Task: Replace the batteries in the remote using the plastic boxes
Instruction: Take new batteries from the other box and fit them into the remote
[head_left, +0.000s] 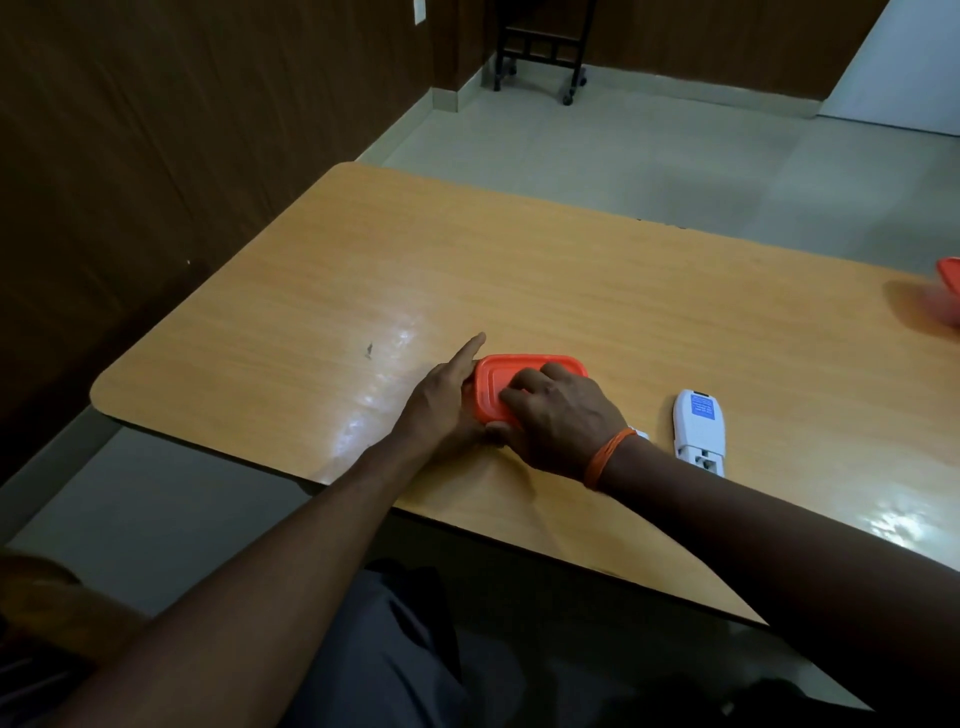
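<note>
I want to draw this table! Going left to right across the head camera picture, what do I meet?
left hand → orange box → white remote → blurry orange thing at the picture's right edge. The right hand lies over the box, so I skip it.

No legible text anywhere. Only candidate: blue label (702, 409) on the white remote (698, 431), which lies at 3 o'clock from the plastic box (519, 376). Label sits toward the remote's 12 o'clock end and has a few lines of white print, too small and blurred to read. No brand, number or sign can be made out on it. Orange lid of the box shows only moulded ridges, no letters readable.
</note>
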